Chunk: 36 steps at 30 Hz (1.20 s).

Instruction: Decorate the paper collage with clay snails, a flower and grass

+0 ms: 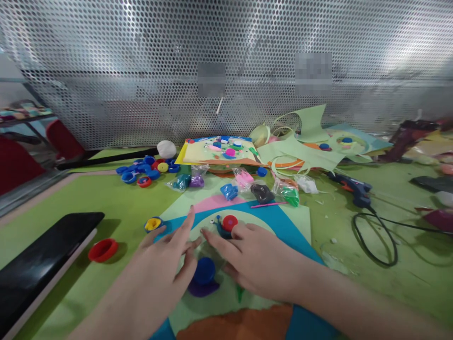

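Note:
My left hand (166,264) and my right hand (253,259) lie low over a pale green circle (215,297) of paper on a blue sheet (283,219). Their index fingertips almost meet near the circle's top edge. Fingers of both hands are stretched out and hold nothing. A blue bottle cap (204,270) on a purple clay patch (201,289) sits between my wrists. A small blue clay figure with a red cap (229,222) stands just beyond my right hand's fingers.
A red cap (102,249) and a black phone (38,262) lie at the left. A yellow-filled cap (153,224), a pile of blue caps (141,171), bags of clay (262,192), paper scraps (300,151) and a glue gun (354,189) with its cord (375,241) fill the far side.

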### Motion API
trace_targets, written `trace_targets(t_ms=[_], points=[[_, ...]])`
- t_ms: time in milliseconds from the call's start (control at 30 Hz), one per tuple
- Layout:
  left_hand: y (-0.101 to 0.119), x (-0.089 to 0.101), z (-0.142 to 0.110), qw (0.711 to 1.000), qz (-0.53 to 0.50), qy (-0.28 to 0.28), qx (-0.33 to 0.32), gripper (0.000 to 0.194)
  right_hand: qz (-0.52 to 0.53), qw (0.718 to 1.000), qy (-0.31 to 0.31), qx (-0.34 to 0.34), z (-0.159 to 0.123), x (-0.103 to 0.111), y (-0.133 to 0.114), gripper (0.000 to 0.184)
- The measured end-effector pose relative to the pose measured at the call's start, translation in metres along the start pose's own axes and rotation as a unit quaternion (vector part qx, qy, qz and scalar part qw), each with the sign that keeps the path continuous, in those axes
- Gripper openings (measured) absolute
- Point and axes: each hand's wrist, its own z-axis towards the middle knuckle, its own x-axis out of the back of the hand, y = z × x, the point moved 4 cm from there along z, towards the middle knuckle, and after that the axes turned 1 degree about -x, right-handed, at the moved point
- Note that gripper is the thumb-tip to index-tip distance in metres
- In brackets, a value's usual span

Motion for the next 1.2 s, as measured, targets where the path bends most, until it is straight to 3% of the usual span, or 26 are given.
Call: trace_targets(t_ms=[67,200,367,833,1200], points=[[0.002,-0.001,-0.002,1.000,0.004,0.009,-0.017,0.057,0.001,1.000,0.003,0.000,0.001,0.001,0.000,0.063],[0.003,-0.005,-0.006,0.999,-0.016,-0.023,-0.029,0.060,0.004,1.000,-0.002,-0.006,0.001,0.003,0.001,0.063],[0.001,0.001,-0.004,1.000,-0.020,-0.020,-0.001,0.059,0.010,1.000,-0.005,-0.003,0.001,0.002,0.000,0.065],[-0.003,-0.004,-0.001,0.999,-0.030,-0.038,-0.009,0.067,0.005,1.000,-0.011,-0.017,0.002,0.007,-0.001,0.066],[0.004,-0.007,-0.003,0.995,0.024,-0.035,-0.093,0.077,0.023,0.999,-0.001,-0.031,-0.001,0.013,0.004,0.061]])
